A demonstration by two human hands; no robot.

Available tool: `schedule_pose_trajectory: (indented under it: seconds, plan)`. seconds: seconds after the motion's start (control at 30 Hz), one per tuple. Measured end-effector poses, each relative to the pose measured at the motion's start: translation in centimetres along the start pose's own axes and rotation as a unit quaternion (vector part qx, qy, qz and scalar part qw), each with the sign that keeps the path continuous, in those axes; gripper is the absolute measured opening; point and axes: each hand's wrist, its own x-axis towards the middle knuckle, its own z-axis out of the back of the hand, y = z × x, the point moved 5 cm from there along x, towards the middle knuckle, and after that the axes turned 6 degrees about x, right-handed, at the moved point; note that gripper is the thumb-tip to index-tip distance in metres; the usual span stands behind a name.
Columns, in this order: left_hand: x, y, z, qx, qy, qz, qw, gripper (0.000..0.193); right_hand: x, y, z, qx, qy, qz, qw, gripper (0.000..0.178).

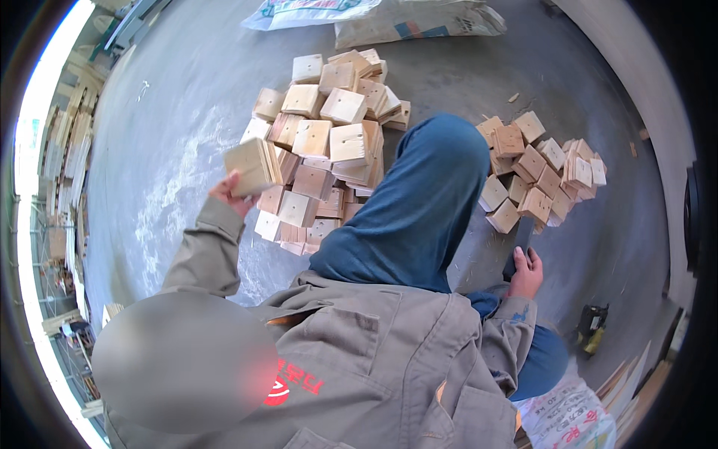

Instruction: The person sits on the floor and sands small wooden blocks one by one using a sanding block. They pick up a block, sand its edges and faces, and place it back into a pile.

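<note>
Raised at the left, my left hand point(233, 196) is closed around a small stack of square wooden plates point(251, 166). Beside it lies a large heap of square wooden blocks point(310, 138), many showing small holes in their faces. My right hand point(526, 274) grips a dark, flat-bladed tool point(525, 236) low on the right; its exact kind is unclear. The blade's far end reaches the edge of a smaller heap of wooden blocks point(532, 163). My bent knee, in blue trousers point(419, 202), rises between the two heaps.
White woven sacks point(419, 26) lie at the far edge, and another sack point(572, 411) is at the lower right. A black and yellow object point(592, 329) rests on the grey floor point(179, 97). Stacked timber point(67, 157) lines the left side, with wood scraps point(514, 97) scattered far right.
</note>
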Motion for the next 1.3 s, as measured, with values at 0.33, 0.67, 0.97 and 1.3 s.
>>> schedule_pose_trajectory:
  seconds: [0.33,0.67,0.97,1.3]
  plan:
    - [-0.1,12.8,6.6,0.173,-0.030,0.145,0.974,0.061,0.3,-1.4,-0.6,-0.056,0.008,-0.012,0.998,0.059]
    - [7.0,6.9,1.8,0.638,-0.049,-0.285,0.714,0.072,0.4,-2.0,0.4,-0.094,0.017,-0.009,0.995,0.062]
    - [-2.9,6.9,-7.6,0.730,0.009,-0.413,0.544,0.074,-0.1,-1.3,-0.4,-0.092,0.021,-0.009,0.996,0.061]
    - [2.0,8.9,-9.1,0.759,0.002,-0.393,0.519,0.061,0.5,-2.5,0.8,-0.073,0.018,0.011,0.997,0.059]
